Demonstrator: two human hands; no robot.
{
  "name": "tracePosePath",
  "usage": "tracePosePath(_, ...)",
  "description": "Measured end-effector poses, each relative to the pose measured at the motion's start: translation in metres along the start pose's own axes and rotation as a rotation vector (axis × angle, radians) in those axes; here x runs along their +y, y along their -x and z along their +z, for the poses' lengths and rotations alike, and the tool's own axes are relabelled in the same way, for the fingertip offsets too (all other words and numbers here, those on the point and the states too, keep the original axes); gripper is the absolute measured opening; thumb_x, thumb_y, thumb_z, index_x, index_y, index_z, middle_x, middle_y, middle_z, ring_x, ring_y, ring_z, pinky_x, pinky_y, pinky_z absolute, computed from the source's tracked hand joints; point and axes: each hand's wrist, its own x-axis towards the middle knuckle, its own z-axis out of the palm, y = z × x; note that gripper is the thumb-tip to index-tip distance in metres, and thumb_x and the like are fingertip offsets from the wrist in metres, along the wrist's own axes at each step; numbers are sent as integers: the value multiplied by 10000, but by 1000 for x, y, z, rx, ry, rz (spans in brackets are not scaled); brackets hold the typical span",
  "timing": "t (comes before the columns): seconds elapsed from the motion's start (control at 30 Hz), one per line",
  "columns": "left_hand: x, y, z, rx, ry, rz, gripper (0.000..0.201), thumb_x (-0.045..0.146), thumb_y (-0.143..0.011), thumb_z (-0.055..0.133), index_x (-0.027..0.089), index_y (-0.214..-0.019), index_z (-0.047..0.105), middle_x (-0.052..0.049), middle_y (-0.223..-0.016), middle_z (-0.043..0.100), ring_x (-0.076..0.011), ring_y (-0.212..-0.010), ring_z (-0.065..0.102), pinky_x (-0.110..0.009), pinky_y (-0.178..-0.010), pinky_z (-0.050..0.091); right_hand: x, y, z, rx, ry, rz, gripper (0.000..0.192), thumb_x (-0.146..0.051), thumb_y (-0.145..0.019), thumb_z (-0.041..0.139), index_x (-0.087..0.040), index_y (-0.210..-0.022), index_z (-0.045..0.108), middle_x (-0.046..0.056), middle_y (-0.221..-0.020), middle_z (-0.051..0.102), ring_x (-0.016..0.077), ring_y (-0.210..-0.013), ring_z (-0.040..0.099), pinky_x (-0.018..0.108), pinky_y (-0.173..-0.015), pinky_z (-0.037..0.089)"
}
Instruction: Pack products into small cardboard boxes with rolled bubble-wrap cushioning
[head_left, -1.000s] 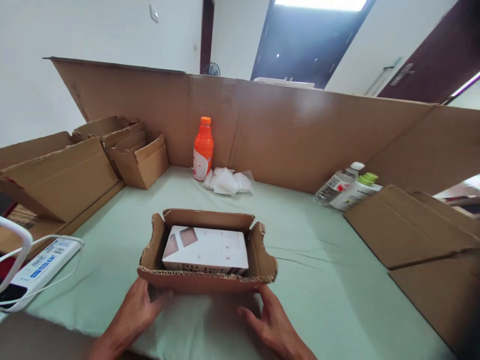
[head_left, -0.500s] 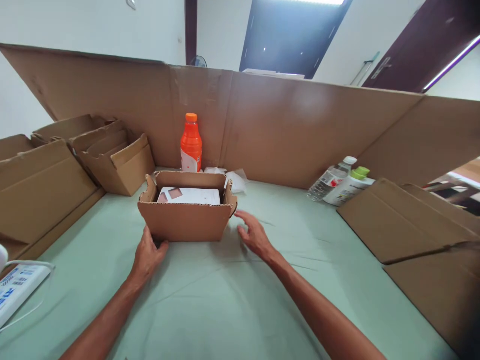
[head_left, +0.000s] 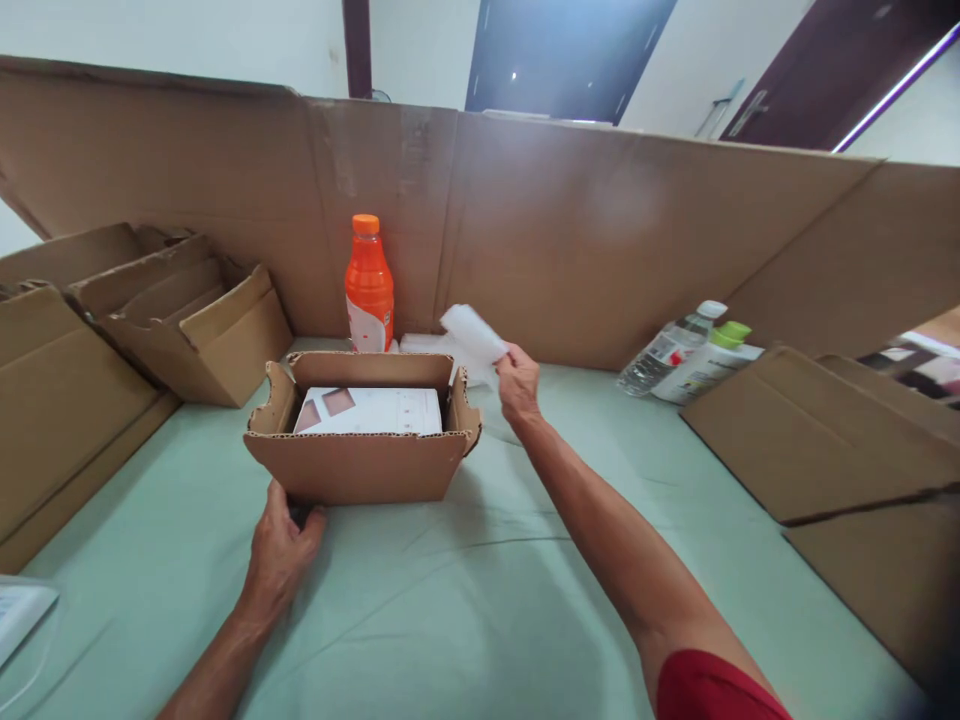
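Head: right hand [head_left: 517, 383] pinches packet [head_left: 474, 333] (white).

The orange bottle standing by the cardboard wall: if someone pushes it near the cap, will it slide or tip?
The orange bottle is tall and narrow and stands upright, so a push near its cap would probably tip it. It looks full, so likely fairly heavy for its size. Its round body would probably roll once down on the green cloth.
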Motion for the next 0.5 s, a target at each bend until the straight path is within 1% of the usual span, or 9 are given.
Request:
tracePosePath(0.07,1,1,-2,-2,-3,-6,389,385,-744,544,206,-1083,475,28,-709,513,-154,-516,436,-303,-542,387,-3,25,-34,39,-94,114,365,-440,-866,442,-200,-1054,643,62,-953,699,200,-865,639,328,-743,509)
tracePosePath(0.17,3,1,-5,-17,2,-8,518,377,-738,550,177,-1210,475,37,-679,494,-160,-507,439,-298,-528,385,-6,80,-81,-7,-219,289,325,-494,-741,601,-203,-883,631,35,-756,672,157,-627,599,269,-550,479)
tracePosePath(0.23,4,1,-6,-19,3,3,613,371,-746,556,158,-1311,446,36,-689,499,-157,-507,437,-296,-527,395,-7,116,-103,-73,-278,410,286,-450,-677,683,-193,-788,627,34,-665,649,145,-543,565,255,-468,453)
tracePosePath(0.3,3,2,-8,-8,11,30,681,358,-757,558,150,-1387,408,-6,-792,568,-162,-558,490,-301,-560,437,-8,143,-116,-131,-323,517,229,-376,-651,720,-184,-733,623,26,-591,615,136,-488,536,241,-410,425)
tracePosePath(0.33,3,4,-9,8,20,57,701,349,-764,558,149,-1415,393,-49,-899,609,-179,-637,551,-312,-608,474,-10,151,-119,-150,-344,557,202,-341,-649,726,-183,-715,618,17,-564,597,130,-468,523,234,-394,416)
tracePosePath(0.37,4,7,-11,41,28,97,715,343,-774,559,145,-1437,380,-100,-1033,627,-211,-769,612,-336,-690,511,-13,156,-122,-162,-365,584,181,-313,-650,728,-184,-704,611,7,-547,581,122,-455,511,227,-387,413)
tracePosePath(0.4,6,12,-13,92,34,147,725,339,-787,562,137,-1456,369,-150,-1172,611,-254,-938,635,-375,-795,529,-18,159,-124,-170,-387,598,168,-292,-654,729,-185,-699,607,-3,-541,571,115,-450,503,221,-389,415)
tracePosePath(0.47,14,28,-20,212,43,259,743,331,-821,581,126,-1493,338,-210,-1381,522,-325,-1226,553,-468,-1001,477,-33,162,-127,-187,-431,595,162,-276,-658,737,-182,-711,615,-12,-565,577,104,-459,502,214,-406,429)
tracePosePath(0.5,21,40,-24,259,54,314,755,327,-837,597,133,-1512,317,-217,-1435,487,-339,-1295,510,-504,-1067,432,-43,164,-128,-200,-451,585,169,-280,-657,744,-180,-730,629,-12,-590,590,101,-470,506,212,-417,435)
